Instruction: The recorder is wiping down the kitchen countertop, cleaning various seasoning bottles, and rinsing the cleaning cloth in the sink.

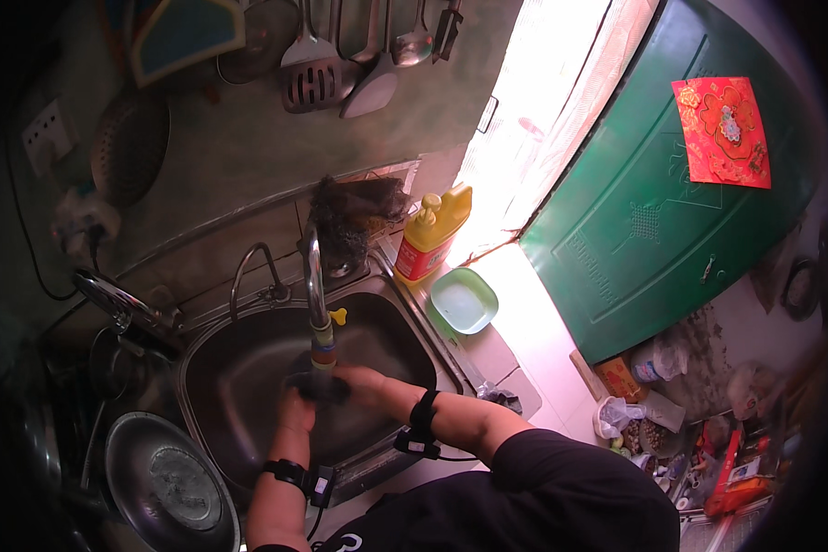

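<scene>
Both forearms reach over the steel sink basin, below a curved chrome faucet with a banded sleeve at its lower end. My left hand is at the left side of a dark, blurred object under the sleeve. My right hand is close by on its right. Whether that object is held or is part of the faucet's outlet cannot be made out. The fingers of both hands are mostly hidden or blurred. A small yellow valve handle sticks out beside the faucet.
A thinner curved tap stands at the sink's back edge. To the right are a yellow pump jug and a pale green bowl. A large metal pan lies left of the sink. Utensils, including a slotted turner, hang on the wall.
</scene>
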Tool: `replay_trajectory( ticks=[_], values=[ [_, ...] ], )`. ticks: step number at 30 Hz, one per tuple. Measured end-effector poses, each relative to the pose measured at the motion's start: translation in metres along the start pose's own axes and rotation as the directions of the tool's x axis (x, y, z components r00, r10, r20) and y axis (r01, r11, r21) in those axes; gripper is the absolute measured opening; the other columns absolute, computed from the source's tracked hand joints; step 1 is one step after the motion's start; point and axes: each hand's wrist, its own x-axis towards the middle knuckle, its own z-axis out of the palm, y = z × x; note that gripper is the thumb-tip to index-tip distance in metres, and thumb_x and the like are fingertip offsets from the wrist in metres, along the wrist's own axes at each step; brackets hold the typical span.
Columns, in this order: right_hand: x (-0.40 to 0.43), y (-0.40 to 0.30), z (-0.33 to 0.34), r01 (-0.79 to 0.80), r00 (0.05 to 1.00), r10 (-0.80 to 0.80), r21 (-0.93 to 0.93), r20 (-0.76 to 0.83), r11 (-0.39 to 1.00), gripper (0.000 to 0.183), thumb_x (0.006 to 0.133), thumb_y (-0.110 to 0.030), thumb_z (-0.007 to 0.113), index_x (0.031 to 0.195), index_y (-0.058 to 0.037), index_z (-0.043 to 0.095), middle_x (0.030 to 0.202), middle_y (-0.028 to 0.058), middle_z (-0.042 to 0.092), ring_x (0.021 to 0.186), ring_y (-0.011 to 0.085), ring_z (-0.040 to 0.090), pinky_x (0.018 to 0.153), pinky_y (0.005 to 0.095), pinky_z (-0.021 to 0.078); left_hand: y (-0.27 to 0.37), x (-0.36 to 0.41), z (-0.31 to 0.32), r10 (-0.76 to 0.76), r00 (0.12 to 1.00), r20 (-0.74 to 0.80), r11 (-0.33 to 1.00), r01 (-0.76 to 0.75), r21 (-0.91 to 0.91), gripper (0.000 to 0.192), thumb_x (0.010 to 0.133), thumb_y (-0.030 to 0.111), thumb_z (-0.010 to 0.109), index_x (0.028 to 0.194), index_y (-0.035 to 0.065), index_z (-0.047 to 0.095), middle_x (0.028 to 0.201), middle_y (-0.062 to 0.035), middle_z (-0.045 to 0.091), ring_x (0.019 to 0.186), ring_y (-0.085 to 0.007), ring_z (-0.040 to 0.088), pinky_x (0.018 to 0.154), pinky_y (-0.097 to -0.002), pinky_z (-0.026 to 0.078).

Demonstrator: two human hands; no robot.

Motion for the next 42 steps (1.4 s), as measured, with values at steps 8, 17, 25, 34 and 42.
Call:
replay_trajectory(
  ticks=[8,17,25,34,42],
  values=[
    [0.002,0.001,0.014,0.315,0.876,-0.476,-0.663,-0.073,0.680,0.036,0.079,-0.018,0.052,0.110,-0.0017,0.049,0.101,0.0127,0.057,0.095,0.0182,0.054,0.082,0.0295,0.0413,0.021,-0.035,0.053,-0.383,0.924,0.004,0.924,0.383,0.007,0.048,0.079,0.039,0.052,0.113,0.0070,0.045,0.106,-0.0094,0.053,0.094,-0.0242,0.053,0.084,-0.0376,0.043],
    [-0.019,-0.020,0.016,0.438,0.800,-0.375,-0.883,0.468,-0.168,0.048,0.072,-0.014,0.054,0.119,-0.0094,0.044,0.101,0.0191,0.056,0.103,0.0330,0.050,0.090,0.0368,0.0381,0.019,0.002,-0.010,-0.496,0.866,-0.070,0.829,0.495,0.261,0.016,0.072,0.021,0.059,0.084,0.0095,0.056,0.073,-0.0040,0.058,0.065,-0.0181,0.058,0.056,-0.0309,0.047],
    [-0.021,-0.033,0.029,0.425,0.898,-0.058,-0.894,0.436,-0.139,0.029,0.079,-0.017,0.051,0.107,-0.0098,0.049,0.102,0.0182,0.055,0.099,0.0335,0.052,0.082,0.0362,0.0412,0.014,-0.026,0.029,-0.162,0.980,0.113,0.314,-0.057,0.948,0.030,0.065,0.007,0.062,0.093,0.0029,0.052,0.082,-0.0066,0.057,0.073,-0.0193,0.057,0.065,-0.0310,0.047],
    [0.050,-0.051,-0.043,0.546,0.686,-0.717,-0.740,0.125,0.393,0.057,0.066,-0.004,0.057,0.119,-0.0045,0.038,0.116,0.0183,0.045,0.106,0.0312,0.047,0.089,0.0353,0.0380,0.016,-0.011,0.064,-0.072,0.997,0.003,0.834,0.059,0.549,0.028,0.071,0.009,0.060,0.096,0.0040,0.050,0.077,-0.0073,0.057,0.068,-0.0182,0.058,0.059,-0.0321,0.049],
    [0.014,-0.107,-0.025,0.354,0.684,-0.728,-0.853,-0.043,0.382,0.062,0.067,-0.002,0.053,0.125,-0.0053,0.035,0.120,0.0189,0.045,0.113,0.0308,0.042,0.095,0.0327,0.0332,-0.001,-0.010,0.038,-0.410,0.911,-0.056,0.826,0.396,0.400,0.015,0.075,0.016,0.056,0.085,0.0053,0.051,0.068,-0.0058,0.056,0.057,-0.0178,0.055,0.045,-0.0323,0.047]
  ],
)
